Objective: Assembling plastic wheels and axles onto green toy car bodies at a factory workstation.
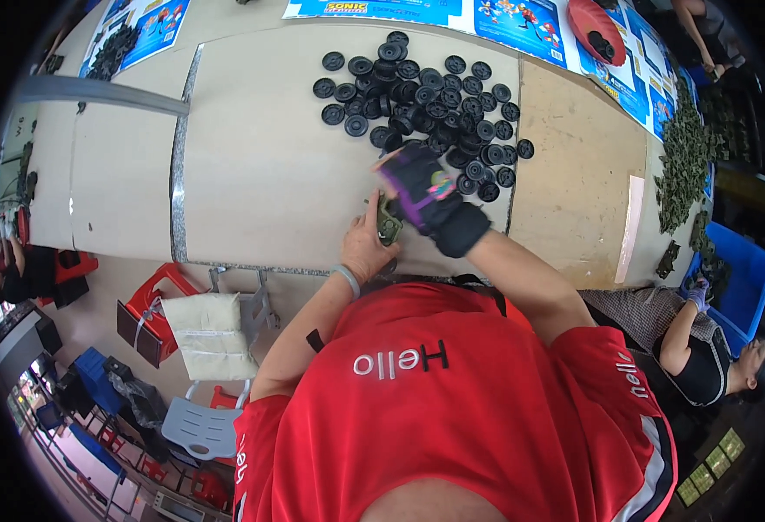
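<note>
Near the table's front edge my bare left hand [367, 250] grips a small olive-green plastic part [389, 223], with fingers and thumb closed along its side. My right hand [424, 193], in a black and purple glove, is right over the far end of that part. Motion smears the glove and hides its fingers, so whether they hold anything is unclear. Just beyond the glove spreads a heap of small black toy wheels [435, 106], several lying loose around its edges.
A brown board [574, 165] lies right of the wheels. Farther right are a pile of green parts [684, 161] and a co-worker [691, 344] beside a blue bin [744, 270]. Printed blue sheets [517, 26] and a red bowl [593, 30] line the far side. A metal bar [104, 94] crosses at left.
</note>
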The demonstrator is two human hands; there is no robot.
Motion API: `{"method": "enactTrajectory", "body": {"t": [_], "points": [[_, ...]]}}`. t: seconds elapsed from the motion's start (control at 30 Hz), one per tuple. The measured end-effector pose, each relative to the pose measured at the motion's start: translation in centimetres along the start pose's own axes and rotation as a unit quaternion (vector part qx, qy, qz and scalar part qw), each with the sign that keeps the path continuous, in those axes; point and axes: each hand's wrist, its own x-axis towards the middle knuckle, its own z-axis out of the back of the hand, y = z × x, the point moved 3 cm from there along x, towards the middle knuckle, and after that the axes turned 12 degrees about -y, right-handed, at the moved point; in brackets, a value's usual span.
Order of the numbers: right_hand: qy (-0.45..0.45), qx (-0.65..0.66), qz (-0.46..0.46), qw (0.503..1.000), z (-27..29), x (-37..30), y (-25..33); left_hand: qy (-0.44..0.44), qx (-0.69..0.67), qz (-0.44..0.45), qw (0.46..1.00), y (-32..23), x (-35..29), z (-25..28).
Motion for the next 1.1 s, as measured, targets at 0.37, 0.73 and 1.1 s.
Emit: {"method": "enactTrajectory", "body": {"t": [0.37,0.73,1.1], "points": [[0.082,-0.033,-0.165,0.982,-3.3,0.9,0.7,-0.039,-0.039,-0.034,0.998,1.9,-0.3,-1.4],[0.08,-0.043,-0.138,0.986,-3.4,0.8,0.2,-0.019,-0.104,0.015,0.994,1.3,-0.4,-1.4],[-0.095,-0.061,-0.154,0.982,1.2,-3.8,-3.6,-0.22,-0.343,0.206,0.89,2.9,-1.3,0.3]]}}
